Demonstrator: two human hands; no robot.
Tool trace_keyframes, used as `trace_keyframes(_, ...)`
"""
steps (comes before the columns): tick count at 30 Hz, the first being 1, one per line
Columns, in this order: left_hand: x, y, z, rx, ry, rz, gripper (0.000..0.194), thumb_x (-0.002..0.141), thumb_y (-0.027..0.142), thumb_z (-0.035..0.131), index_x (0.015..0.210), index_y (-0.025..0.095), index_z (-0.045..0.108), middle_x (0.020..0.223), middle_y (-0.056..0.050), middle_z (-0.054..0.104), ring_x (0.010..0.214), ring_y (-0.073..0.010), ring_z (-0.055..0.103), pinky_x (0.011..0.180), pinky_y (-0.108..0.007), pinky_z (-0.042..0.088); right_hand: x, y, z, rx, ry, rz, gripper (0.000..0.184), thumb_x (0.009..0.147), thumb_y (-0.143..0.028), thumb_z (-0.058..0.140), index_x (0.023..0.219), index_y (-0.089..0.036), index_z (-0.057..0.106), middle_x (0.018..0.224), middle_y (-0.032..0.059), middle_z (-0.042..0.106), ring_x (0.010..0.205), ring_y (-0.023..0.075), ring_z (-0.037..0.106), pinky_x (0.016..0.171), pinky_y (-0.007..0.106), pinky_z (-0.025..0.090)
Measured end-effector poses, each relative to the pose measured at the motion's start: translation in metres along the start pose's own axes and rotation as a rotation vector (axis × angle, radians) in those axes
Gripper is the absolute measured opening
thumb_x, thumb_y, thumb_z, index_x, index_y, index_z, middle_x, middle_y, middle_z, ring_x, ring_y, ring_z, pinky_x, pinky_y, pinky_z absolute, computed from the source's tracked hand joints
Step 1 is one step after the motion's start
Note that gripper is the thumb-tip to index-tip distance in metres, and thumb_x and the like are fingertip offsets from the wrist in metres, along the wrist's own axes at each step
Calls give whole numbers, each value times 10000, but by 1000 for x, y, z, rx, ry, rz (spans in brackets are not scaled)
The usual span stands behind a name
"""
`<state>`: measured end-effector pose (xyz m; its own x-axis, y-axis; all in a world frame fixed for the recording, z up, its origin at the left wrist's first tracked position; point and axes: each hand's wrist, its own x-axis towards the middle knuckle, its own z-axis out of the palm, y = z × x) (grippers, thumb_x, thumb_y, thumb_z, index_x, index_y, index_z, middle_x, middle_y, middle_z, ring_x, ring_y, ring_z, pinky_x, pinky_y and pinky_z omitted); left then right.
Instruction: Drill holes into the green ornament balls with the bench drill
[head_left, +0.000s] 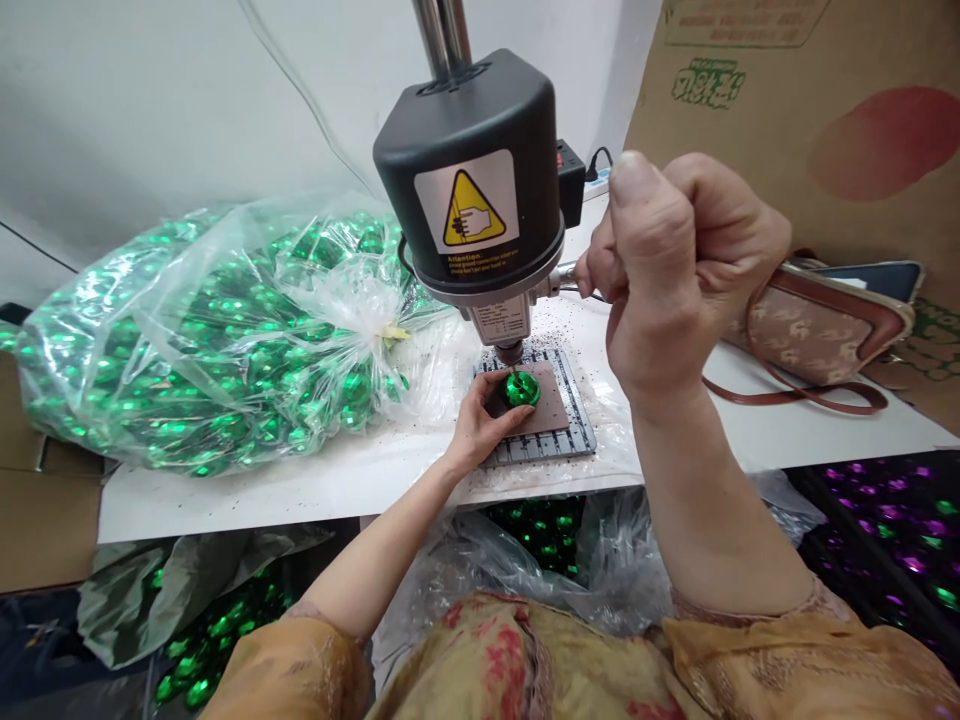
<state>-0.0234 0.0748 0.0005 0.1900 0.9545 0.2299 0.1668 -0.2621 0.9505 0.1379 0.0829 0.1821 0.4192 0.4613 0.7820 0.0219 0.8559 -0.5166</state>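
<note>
My left hand (484,418) grips a shiny green faceted ball (521,389) between thumb and fingers. It holds the ball down on a brown square board (551,405), which lies on the slotted metal base (581,430) of a small drill press (469,180). The drill's chuck (510,353) sits right above the ball, and its tip seems to meet the ball's top. My right hand (667,260) is closed in a fist at the press's right side, around the feed handle (568,274). Most of that handle is hidden by the fingers.
A large clear plastic bag (202,340) of green balls fills the table's left side. A patterned handbag (817,325) with a brown strap lies at right, before a big cardboard box (795,130). Dark shavings dot the white table (247,500). Below are more green and purple balls (885,520).
</note>
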Motion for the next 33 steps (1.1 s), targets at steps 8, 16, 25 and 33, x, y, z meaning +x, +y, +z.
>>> trace_keyframes(8, 0, -2, -1, 42, 9, 8, 567, 757, 448, 833, 1199, 196, 581, 1190, -107, 698, 1115, -254, 671, 998, -425, 534, -18, 13, -6, 77, 46, -109, 536, 871, -307, 618, 558, -203, 195, 465, -60, 212, 395, 61, 265, 417, 308, 275)
trace_keyframes(16, 0, -4, -2, 37, 5, 4, 579, 747, 459, 839, 1197, 202, 579, 1187, -101, 697, 1117, -252, 668, 1002, -416, 530, -25, 24, -5, 76, 105, -194, 501, 863, -236, 560, 557, -180, 167, 471, -57, 202, 401, 40, 208, 419, 282, 218)
trace_keyframes(25, -1, -4, -1, 21, 6, 12, 561, 754, 445, 840, 1181, 203, 569, 1195, -100, 690, 1109, -243, 668, 992, -402, 531, -35, 29, -18, 95, 28, -260, 505, 846, -205, 572, 547, -176, 167, 480, -55, 224, 402, 45, 245, 405, 273, 259)
trace_keyframes(33, -1, -6, 0, 15, 17, 30, 543, 763, 427, 838, 1178, 205, 568, 1198, -94, 676, 1126, -237, 651, 1006, -393, 514, -36, 35, -22, 153, -36, -356, 447, 816, -115, 552, 567, -184, 188, 508, -61, 255, 408, 37, 280, 417, 260, 294)
